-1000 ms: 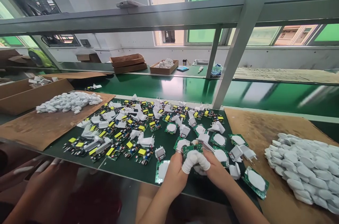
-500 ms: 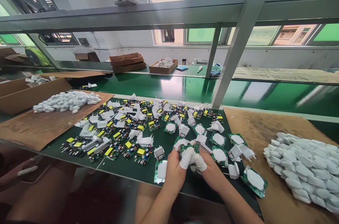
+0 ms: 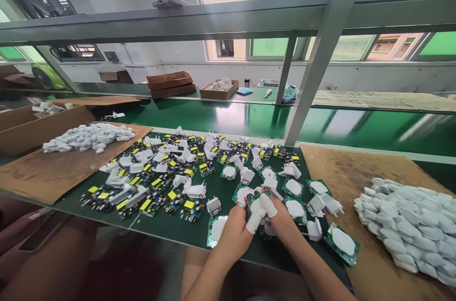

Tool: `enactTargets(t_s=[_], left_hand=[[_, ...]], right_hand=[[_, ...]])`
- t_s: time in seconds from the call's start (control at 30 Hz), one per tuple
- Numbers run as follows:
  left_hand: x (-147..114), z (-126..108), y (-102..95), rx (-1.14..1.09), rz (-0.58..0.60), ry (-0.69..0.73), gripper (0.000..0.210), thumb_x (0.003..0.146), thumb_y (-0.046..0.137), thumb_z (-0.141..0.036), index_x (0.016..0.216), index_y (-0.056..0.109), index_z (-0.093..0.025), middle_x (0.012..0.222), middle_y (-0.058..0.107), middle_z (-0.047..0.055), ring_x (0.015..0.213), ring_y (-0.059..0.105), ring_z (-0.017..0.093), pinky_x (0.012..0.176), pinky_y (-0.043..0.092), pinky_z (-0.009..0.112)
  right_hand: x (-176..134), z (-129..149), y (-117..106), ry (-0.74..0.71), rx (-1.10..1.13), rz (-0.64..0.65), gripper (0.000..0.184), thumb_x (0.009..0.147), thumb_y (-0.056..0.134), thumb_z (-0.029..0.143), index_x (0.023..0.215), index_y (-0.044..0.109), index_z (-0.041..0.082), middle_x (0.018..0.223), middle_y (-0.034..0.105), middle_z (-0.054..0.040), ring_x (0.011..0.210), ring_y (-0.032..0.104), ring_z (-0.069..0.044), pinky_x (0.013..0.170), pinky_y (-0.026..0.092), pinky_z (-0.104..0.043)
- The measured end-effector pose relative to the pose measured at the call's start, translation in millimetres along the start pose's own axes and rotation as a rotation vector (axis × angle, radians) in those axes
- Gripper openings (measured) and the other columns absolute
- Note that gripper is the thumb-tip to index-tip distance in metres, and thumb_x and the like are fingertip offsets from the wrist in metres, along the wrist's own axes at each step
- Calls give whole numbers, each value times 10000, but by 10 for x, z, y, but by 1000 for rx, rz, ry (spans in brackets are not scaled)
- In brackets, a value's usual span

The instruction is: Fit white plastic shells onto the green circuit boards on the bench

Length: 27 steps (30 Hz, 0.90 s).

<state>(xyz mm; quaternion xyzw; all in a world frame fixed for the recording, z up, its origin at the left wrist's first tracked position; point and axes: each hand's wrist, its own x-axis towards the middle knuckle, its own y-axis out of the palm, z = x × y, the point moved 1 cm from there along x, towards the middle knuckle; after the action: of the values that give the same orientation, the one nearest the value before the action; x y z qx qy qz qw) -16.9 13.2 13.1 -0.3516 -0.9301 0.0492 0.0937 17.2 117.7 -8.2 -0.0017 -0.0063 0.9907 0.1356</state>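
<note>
Close together near the front of the bench, my left hand (image 3: 239, 229) and my right hand (image 3: 277, 213) grip one green circuit board (image 3: 253, 199) between them. White finger covers wrap the thumbs and some fingertips, and they hide much of the board. Both thumbs press on its upper face. Around my hands lie boards with white pads, such as one (image 3: 216, 230) left of my left wrist and another (image 3: 295, 208) to the right. White plug housings (image 3: 315, 229) lie among them.
Boards with yellow parts and white plugs (image 3: 156, 182) crowd the bench's left half. White pads are heaped on cardboard at the left (image 3: 89, 137) and right (image 3: 409, 227). A slanted metal post (image 3: 313, 63) rises behind. Another person's hand (image 3: 24, 225) is at far left, near a phone (image 3: 44, 234).
My thumbs have shifted on the board: the left is lower and more slanted, the right a little higher. Both hands stay on the board. The other person's hand and the phone moved slightly.
</note>
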Motion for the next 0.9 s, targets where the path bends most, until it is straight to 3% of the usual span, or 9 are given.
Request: enactTargets(t_s=[0.07,0.17,0.33,0.43,0.57,0.67,0.77,0.9], left_hand=[[0,18,-3,23,-1,3,191,716,503,-255,874,556,-163,864,592,55,823,499,192,728,387,269],[8,28,11,-117,6,-49,215,727,483,-299,889,553,-176,890,587,39,863,493,179,778,377,263],[26,27,57,-377,-84,-171,346,688,490,-444,894,569,-178,964,571,32,971,453,187,885,325,281],[46,58,100,-426,-142,-198,392,652,524,-468,913,564,-179,974,570,37,962,462,201,876,340,309],[58,107,115,-455,-195,-239,422,664,493,-494,932,550,-172,997,559,52,969,462,200,883,337,322],[52,92,76,-374,-84,-176,411,652,535,-448,940,538,-157,987,561,67,928,488,197,848,369,310],[42,72,45,-245,-5,-139,435,584,637,-320,960,512,-142,906,587,68,810,532,188,745,426,294],[36,99,79,-337,-83,-154,423,565,651,-258,945,502,-147,887,587,52,792,532,169,735,425,270]], right_hand=[[-2,7,-6,31,-18,9,576,645,327,719,581,443,159,476,280,43,415,286,-87,392,284,-208],[-38,88,-22,44,-42,77,614,635,286,741,630,467,154,475,305,38,411,285,-89,377,263,-204],[-81,265,-73,-137,-138,214,439,719,399,595,704,506,170,533,394,23,515,363,-121,557,365,-249],[-86,301,-94,-211,-198,248,389,735,422,550,750,526,176,568,433,13,590,384,-140,651,356,-272],[-108,277,-98,-26,-117,210,440,711,419,587,760,526,163,518,376,33,485,314,-107,483,317,-227],[-140,254,-93,163,11,202,513,687,387,638,709,513,141,497,330,43,449,268,-77,424,235,-192],[-142,252,-97,206,29,280,544,659,378,669,642,482,135,502,335,38,457,268,-70,426,208,-185],[-83,277,-149,236,-151,380,465,668,420,620,617,418,158,520,327,45,461,279,-75,422,245,-189]])
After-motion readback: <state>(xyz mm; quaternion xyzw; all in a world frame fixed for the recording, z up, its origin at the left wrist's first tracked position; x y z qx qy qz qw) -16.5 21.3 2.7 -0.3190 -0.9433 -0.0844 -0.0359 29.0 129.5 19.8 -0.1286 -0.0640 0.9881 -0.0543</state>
